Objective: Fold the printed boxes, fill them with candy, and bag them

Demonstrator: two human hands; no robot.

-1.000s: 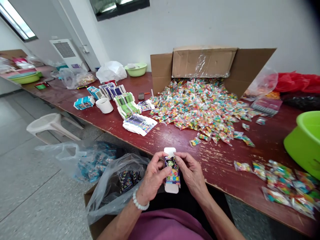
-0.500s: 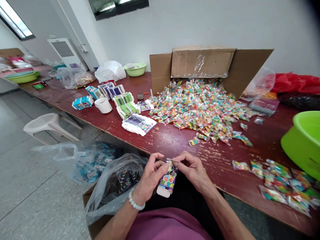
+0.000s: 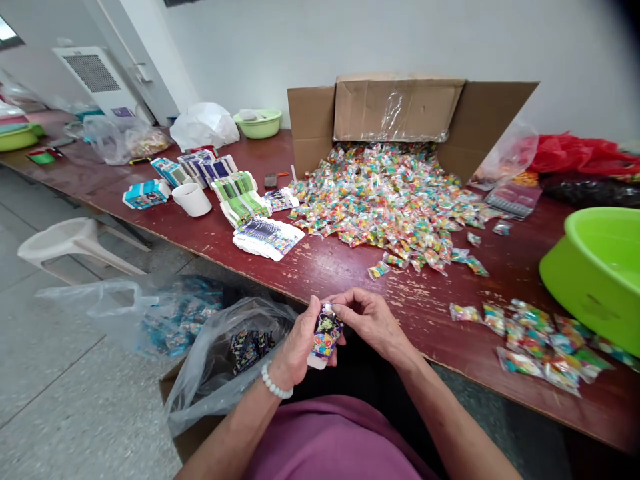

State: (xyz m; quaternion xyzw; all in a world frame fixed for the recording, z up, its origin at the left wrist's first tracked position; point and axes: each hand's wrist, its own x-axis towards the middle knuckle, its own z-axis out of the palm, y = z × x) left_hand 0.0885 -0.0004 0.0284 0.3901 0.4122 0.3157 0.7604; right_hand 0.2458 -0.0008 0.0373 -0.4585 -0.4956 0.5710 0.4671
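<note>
Counted: one left hand (image 3: 300, 343), one right hand (image 3: 371, 325), one small purple-printed cardboard box (image 3: 325, 337) and one white bead bracelet (image 3: 275, 383). Also one white cylindrical cup (image 3: 192, 200) and one white plastic stool (image 3: 63, 241) at left, one open brown cardboard carton (image 3: 397, 110) at far centre. Round green plastic basins: three, at right (image 3: 575, 287), far centre (image 3: 260, 127) and far left (image 3: 16, 139). Multicoloured candies in clear wrappers (image 3: 390, 207): too many and overlapping to count.

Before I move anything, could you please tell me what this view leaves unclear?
All in the head view:
Small box: its inside, hidden by its front panel.
Left hand: some fingers, partly behind the box.
Large green basin: right side, cut off by the right edge.
</note>
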